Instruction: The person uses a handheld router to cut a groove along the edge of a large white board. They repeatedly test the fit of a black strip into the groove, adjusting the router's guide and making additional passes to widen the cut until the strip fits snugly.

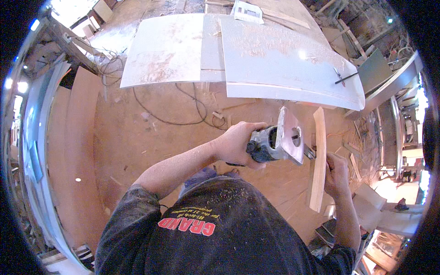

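Observation:
A handheld power router [268, 142] is in my left hand [240, 142], tilted so its pale square base plate faces right, with a round opening and a bit at its centre. My right hand [337, 172] is closed at the side of a narrow, pale wooden strip [318, 137], held upright just right of the router. A small metal piece [308, 151] shows between router and strip near my right fingers; whether I hold it too is unclear.
Large pale sheets [165, 50] lie on a raised surface ahead. Cables [169, 123] and offcuts cross the brown floor [128, 156]. Long boards and panels [78, 137] line the left side. Stacked panels and long beams [385, 87] crowd the right.

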A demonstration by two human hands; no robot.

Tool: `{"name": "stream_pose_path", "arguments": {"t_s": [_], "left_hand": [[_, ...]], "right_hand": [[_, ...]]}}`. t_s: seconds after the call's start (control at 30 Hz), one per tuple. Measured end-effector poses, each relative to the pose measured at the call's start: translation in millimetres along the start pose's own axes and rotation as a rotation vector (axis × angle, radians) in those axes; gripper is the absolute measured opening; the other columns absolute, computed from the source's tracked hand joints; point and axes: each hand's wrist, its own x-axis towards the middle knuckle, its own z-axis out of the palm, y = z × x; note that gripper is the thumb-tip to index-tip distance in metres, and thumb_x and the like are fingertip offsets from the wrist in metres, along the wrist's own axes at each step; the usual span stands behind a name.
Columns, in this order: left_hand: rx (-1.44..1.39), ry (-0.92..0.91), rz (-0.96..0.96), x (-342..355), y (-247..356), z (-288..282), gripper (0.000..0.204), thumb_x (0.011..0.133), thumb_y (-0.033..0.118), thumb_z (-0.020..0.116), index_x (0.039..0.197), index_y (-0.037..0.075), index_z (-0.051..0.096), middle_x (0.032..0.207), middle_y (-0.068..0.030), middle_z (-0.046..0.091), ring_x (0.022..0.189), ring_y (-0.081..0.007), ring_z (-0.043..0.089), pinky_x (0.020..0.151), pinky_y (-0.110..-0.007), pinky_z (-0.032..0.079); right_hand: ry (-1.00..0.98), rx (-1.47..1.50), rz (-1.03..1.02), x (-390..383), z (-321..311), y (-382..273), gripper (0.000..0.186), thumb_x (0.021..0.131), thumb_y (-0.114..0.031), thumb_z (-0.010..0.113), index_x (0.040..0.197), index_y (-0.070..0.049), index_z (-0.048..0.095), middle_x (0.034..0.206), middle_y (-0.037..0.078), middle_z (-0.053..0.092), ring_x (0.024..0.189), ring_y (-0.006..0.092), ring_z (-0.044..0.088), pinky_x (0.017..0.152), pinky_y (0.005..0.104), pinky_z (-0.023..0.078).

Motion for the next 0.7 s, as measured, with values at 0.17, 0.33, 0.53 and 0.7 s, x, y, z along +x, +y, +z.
{"name": "stream_pose_path", "arguments": {"t_s": [0.17, 0.33, 0.53, 0.7], "left_hand": [[-0.131, 0.084, 0.102, -4.5, -15.5, 4.8, 0.076, 0.065, 0.022, 0.096, 0.130, -0.001, 0.063, 0.117, -0.0083, 0.073, 0.108, -0.0162, 0.067, 0.101, -0.036, 0.052], [-0.374, 0.269, 0.108, 0.0, -29.3, -13.1, 0.062, 0.067, 0.018, 0.095, 0.118, 0.001, 0.065, 0.098, -0.0063, 0.072, 0.092, -0.0173, 0.068, 0.088, -0.036, 0.056], [-0.806, 0.267, -0.224, 54.8, -34.6, -2.8, 0.038, 0.076, 0.011, 0.090, 0.103, 0.005, 0.065, 0.091, -0.0062, 0.070, 0.078, -0.0166, 0.069, 0.071, -0.038, 0.060], [-0.935, 0.161, -0.548, 91.2, -16.2, 28.8, 0.034, 0.078, 0.012, 0.088, 0.102, 0.004, 0.066, 0.089, -0.0069, 0.071, 0.073, -0.0176, 0.070, 0.066, -0.035, 0.062]], "right_hand": [[0.032, -0.187, -0.048, 4.1, -13.0, -2.1, 0.024, 0.093, -0.019, 0.064, 0.105, 0.000, 0.073, 0.089, 0.022, 0.070, 0.083, 0.0453, 0.066, 0.078, 0.0511, 0.052], [0.180, -0.103, 0.283, -18.5, -21.2, -45.6, 0.023, 0.085, -0.021, 0.079, 0.095, -0.002, 0.070, 0.083, 0.013, 0.068, 0.080, 0.0249, 0.068, 0.065, 0.0415, 0.051], [-0.408, 0.793, 0.366, -72.2, 139.1, -85.9, 0.024, 0.096, -0.022, 0.075, 0.102, 0.000, 0.078, 0.090, 0.009, 0.077, 0.087, 0.0176, 0.072, 0.081, 0.0347, 0.058], [-0.034, 0.897, 0.281, -13.8, 259.0, -106.3, 0.053, 0.100, -0.025, 0.071, 0.147, -0.009, 0.054, 0.140, 0.010, 0.063, 0.128, 0.0276, 0.059, 0.109, 0.0415, 0.047]]}}
